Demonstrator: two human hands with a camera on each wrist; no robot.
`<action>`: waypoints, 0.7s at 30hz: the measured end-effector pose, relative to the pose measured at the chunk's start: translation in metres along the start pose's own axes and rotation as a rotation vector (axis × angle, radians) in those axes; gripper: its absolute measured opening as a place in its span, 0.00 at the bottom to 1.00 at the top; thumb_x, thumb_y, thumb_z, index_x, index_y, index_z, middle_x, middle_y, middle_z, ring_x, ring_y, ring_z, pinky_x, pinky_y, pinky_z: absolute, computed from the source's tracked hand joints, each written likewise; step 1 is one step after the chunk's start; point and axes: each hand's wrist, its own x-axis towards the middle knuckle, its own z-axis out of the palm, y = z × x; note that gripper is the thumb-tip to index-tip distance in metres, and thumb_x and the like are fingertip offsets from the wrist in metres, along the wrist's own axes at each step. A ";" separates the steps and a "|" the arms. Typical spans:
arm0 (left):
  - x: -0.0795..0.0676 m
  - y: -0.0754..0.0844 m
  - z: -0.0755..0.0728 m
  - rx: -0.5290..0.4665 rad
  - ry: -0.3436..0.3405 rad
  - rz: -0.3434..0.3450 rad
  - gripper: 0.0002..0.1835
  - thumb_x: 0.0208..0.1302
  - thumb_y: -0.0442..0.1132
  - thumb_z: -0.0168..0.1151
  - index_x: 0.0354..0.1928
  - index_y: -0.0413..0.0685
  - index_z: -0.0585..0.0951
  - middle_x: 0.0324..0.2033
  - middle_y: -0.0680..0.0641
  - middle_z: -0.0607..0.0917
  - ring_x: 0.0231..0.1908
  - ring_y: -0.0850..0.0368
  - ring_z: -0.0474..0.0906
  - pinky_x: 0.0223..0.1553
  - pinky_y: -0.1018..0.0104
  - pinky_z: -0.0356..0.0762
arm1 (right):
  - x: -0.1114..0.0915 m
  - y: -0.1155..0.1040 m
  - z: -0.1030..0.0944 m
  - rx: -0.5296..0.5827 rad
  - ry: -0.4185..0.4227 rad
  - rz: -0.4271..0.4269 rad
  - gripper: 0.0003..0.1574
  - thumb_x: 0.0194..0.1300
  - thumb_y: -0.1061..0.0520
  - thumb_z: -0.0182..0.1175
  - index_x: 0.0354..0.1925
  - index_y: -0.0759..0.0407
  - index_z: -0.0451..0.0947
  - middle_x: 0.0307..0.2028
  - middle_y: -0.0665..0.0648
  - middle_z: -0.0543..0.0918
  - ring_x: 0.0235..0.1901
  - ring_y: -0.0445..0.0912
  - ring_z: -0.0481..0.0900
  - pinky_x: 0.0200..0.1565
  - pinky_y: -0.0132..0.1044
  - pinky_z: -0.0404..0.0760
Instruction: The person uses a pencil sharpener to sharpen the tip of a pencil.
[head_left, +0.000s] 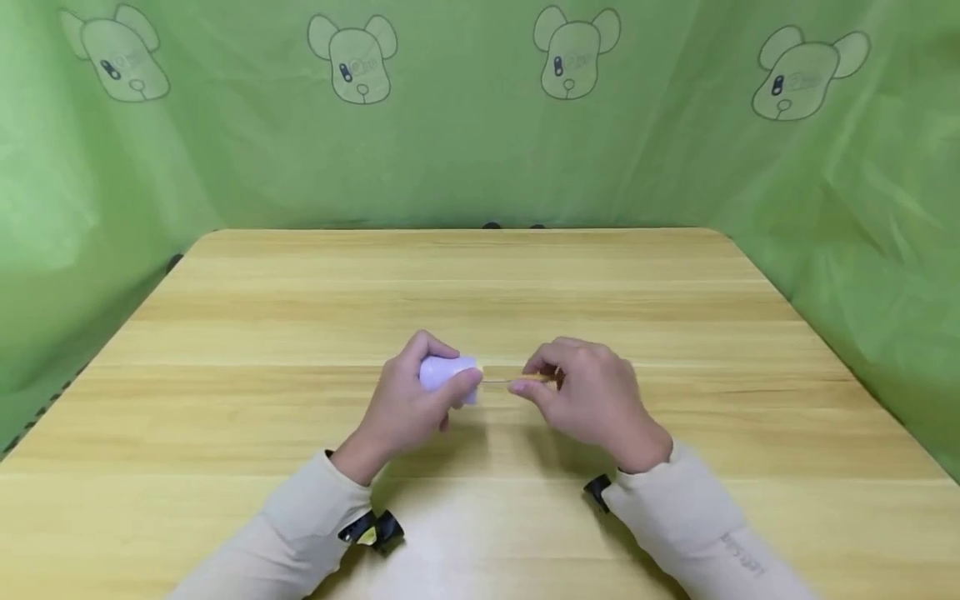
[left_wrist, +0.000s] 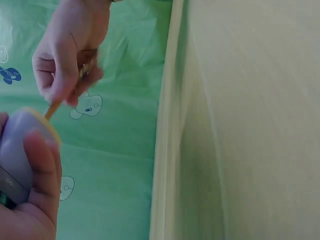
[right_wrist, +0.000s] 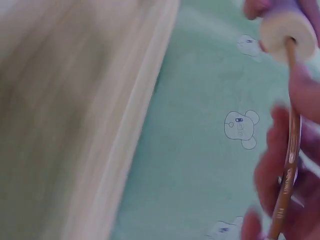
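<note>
My left hand grips a small lavender pencil sharpener, its thumb lying along the side. The sharpener's pale round end, with a dark hole in it, faces my right hand. Between the thumb and fingers of that hand is a brown-orange pencil with printed lettering. In the right wrist view the pencil's front end meets the hole; whatever part lies inside is hidden. Both hands are raised over the near middle of the table, the sharpener on the left and the pencil on the right, roughly in line.
A wood-grain table spreads beneath the hands. Green cloth printed with bear heads hangs behind it and along both sides. Dark wrist devices are strapped at the cuffs of the light sleeves.
</note>
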 end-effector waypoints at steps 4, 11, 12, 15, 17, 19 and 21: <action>0.000 0.002 0.001 -0.076 0.046 -0.054 0.18 0.64 0.43 0.64 0.47 0.39 0.72 0.38 0.36 0.78 0.27 0.46 0.80 0.18 0.56 0.80 | -0.001 0.002 0.008 -0.182 0.309 -0.111 0.29 0.49 0.35 0.72 0.27 0.60 0.83 0.22 0.54 0.82 0.21 0.48 0.78 0.31 0.49 0.69; 0.001 0.006 -0.002 -0.189 0.070 -0.074 0.17 0.66 0.42 0.62 0.47 0.37 0.70 0.35 0.35 0.77 0.26 0.45 0.80 0.17 0.59 0.78 | 0.003 0.004 0.015 -0.073 0.553 -0.322 0.30 0.64 0.36 0.59 0.26 0.60 0.83 0.27 0.57 0.78 0.25 0.51 0.75 0.35 0.50 0.62; 0.001 0.006 -0.002 -0.198 0.067 -0.076 0.17 0.66 0.42 0.62 0.47 0.37 0.70 0.35 0.35 0.77 0.26 0.45 0.80 0.17 0.59 0.78 | 0.004 0.003 0.015 -0.067 0.589 -0.352 0.28 0.65 0.38 0.60 0.24 0.59 0.83 0.26 0.56 0.78 0.24 0.51 0.74 0.35 0.50 0.62; 0.002 0.006 -0.002 -0.218 0.050 -0.085 0.17 0.67 0.42 0.61 0.46 0.37 0.70 0.35 0.35 0.77 0.25 0.48 0.79 0.18 0.59 0.78 | 0.006 0.003 0.017 -0.075 0.675 -0.414 0.25 0.66 0.43 0.62 0.20 0.58 0.83 0.22 0.53 0.79 0.22 0.49 0.73 0.34 0.48 0.60; 0.002 0.005 -0.002 -0.226 0.041 -0.089 0.16 0.67 0.42 0.61 0.45 0.37 0.69 0.34 0.35 0.77 0.25 0.50 0.79 0.18 0.60 0.78 | 0.006 0.003 0.020 -0.081 0.706 -0.423 0.26 0.66 0.44 0.62 0.17 0.59 0.82 0.19 0.52 0.77 0.18 0.47 0.72 0.33 0.47 0.59; 0.003 0.004 -0.002 -0.226 0.041 -0.087 0.16 0.67 0.41 0.61 0.45 0.37 0.69 0.33 0.35 0.77 0.24 0.48 0.78 0.18 0.61 0.78 | 0.005 0.002 0.022 -0.098 0.698 -0.409 0.28 0.68 0.45 0.61 0.16 0.59 0.80 0.16 0.52 0.73 0.15 0.46 0.70 0.31 0.46 0.57; 0.003 0.003 -0.003 -0.209 0.043 -0.076 0.16 0.67 0.41 0.61 0.44 0.37 0.69 0.33 0.35 0.77 0.24 0.45 0.78 0.18 0.61 0.78 | 0.004 0.002 0.024 -0.113 0.670 -0.375 0.29 0.69 0.44 0.59 0.16 0.59 0.80 0.14 0.51 0.71 0.13 0.45 0.68 0.29 0.45 0.57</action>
